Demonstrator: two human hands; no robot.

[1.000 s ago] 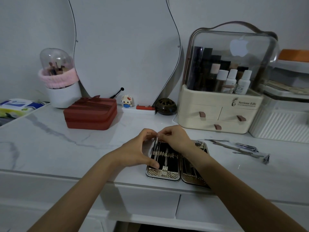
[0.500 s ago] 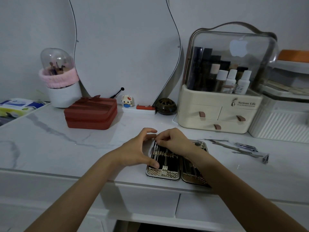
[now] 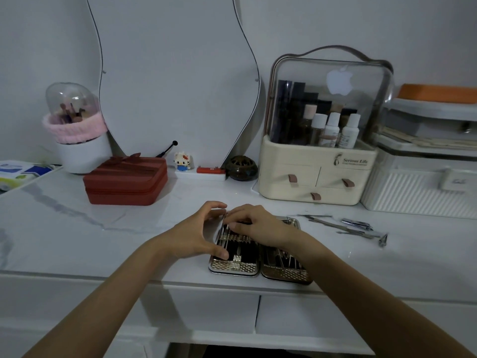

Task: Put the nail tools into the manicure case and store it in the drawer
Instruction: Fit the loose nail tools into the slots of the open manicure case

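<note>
The manicure case lies open near the front edge of the white marble tabletop, a metallic two-half case with a black lining and several thin tools strapped in. My left hand grips the left half's edge, thumb near the bottom and fingers at the top. My right hand rests over the upper part of the case, its fingertips pinched on a thin metal tool at the top of the left half. Several loose nail tools lie on the table to the right, with nail clippers among them.
Two closed white drawers sit below the tabletop's edge. A red zip case stands at the back left, a cream cosmetics organiser with small drawers at the back right, a white ribbed box beside it.
My right hand has slid down a little over the top of the case, pressing the thin tool toward the lining. The left hand stays on the case's left edge.
</note>
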